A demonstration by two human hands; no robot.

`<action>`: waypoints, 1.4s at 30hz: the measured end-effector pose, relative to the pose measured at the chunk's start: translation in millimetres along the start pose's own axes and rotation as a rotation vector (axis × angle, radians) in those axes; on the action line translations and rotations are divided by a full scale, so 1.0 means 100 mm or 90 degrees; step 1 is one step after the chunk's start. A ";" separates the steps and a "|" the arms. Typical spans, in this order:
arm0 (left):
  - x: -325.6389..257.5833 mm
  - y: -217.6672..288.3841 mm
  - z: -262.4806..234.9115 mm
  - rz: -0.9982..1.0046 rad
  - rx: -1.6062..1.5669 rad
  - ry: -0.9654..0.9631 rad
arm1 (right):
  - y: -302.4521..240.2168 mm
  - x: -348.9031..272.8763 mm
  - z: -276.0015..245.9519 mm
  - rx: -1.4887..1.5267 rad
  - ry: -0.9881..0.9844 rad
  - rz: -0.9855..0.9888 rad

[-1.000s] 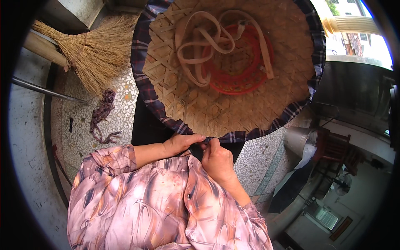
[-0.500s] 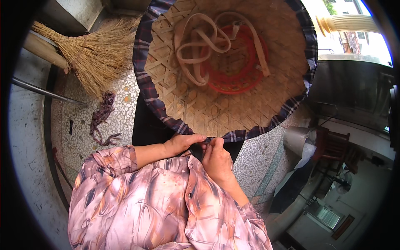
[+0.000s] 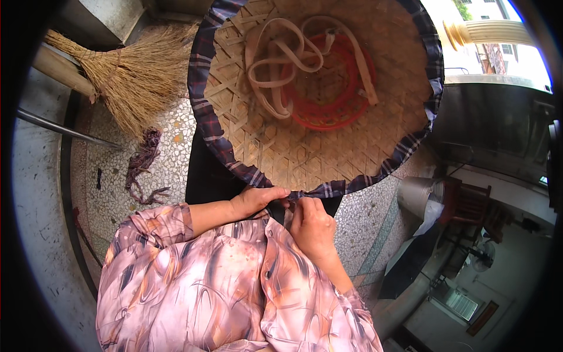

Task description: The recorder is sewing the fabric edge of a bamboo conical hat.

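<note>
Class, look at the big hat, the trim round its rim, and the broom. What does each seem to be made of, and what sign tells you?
Hat: woven bamboo or palm strips, matt tan; the criss-cross plaiting shows. Trim, pinched by the left hand and right hand: checked cloth, dark purple; it folds softly. Broom: dried straw or grass, judging by its loose, frayed fibres bound together.

Head view, my notes on the wearer only. I see a loose long-sleeved blouse of thin, slightly glossy fabric, pink-mauve ground with swirling brushstroke print in cream, orange-tan and grey-purple. The cloth falls in soft folds across the lap. Left sleeve ends in a gathered cuff partway up the forearm; right sleeve likewise. Left hand and right hand bare: I see no rings, watch or gloves.
</note>
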State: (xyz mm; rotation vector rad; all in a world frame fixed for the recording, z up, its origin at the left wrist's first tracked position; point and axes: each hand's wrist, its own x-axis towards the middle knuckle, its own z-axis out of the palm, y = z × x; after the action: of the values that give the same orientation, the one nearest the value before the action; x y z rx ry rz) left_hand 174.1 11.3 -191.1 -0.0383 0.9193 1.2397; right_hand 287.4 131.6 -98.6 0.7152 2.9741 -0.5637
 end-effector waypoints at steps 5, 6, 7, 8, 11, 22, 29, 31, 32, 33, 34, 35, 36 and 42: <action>0.00 0.02 -0.03 -0.022 0.011 -0.002 | 0.01 -0.06 -0.12 -0.012 -0.054 0.002; 0.00 0.00 -0.03 -0.028 -0.001 -0.009 | 0.02 -0.07 -0.18 -0.007 -0.062 -0.003; 0.05 -0.08 -0.05 -0.028 -0.003 -0.010 | 0.03 -0.07 -0.22 0.008 -0.066 -0.004; 0.15 -0.21 -0.09 0.006 -0.035 -0.013 | 0.02 -0.06 -0.24 0.007 -0.068 -0.005; 0.12 -0.15 -0.05 0.014 -0.075 -0.019 | 0.01 0.02 -0.23 0.081 -0.012 -0.025; 0.01 -0.01 -0.01 0.002 0.005 -0.006 | 0.04 0.10 -0.04 0.057 0.024 -0.018; 0.06 -0.06 -0.05 -0.025 -0.011 -0.012 | 0.02 0.08 -0.11 0.089 0.000 -0.019; 0.06 -0.08 -0.05 -0.030 -0.020 -0.013 | 0.01 0.08 -0.13 0.095 -0.006 -0.004; 0.05 -0.06 -0.05 -0.024 -0.017 -0.017 | 0.01 0.08 -0.13 0.095 -0.006 -0.005; 0.04 -0.05 -0.05 -0.017 -0.013 -0.022 | 0.01 0.08 -0.12 0.097 -0.009 -0.006; 0.06 -0.08 -0.06 -0.017 -0.013 -0.021 | 0.01 0.08 -0.11 0.100 -0.011 -0.007; 0.11 -0.14 -0.07 -0.012 -0.024 -0.016 | 0.01 0.08 -0.11 0.100 -0.012 -0.008; 0.15 -0.20 -0.08 -0.007 -0.035 -0.011 | 0.02 0.09 -0.10 0.095 -0.017 -0.010; 0.01 0.01 -0.01 -0.029 -0.005 0.000 | 0.04 0.11 -0.07 0.088 -0.021 -0.001</action>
State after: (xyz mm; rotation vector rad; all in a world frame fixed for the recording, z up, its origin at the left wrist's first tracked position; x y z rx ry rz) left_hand 172.6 11.4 -191.9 -0.0649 0.9086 1.2004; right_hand 280.1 141.9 -94.5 0.7043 2.9278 -0.7786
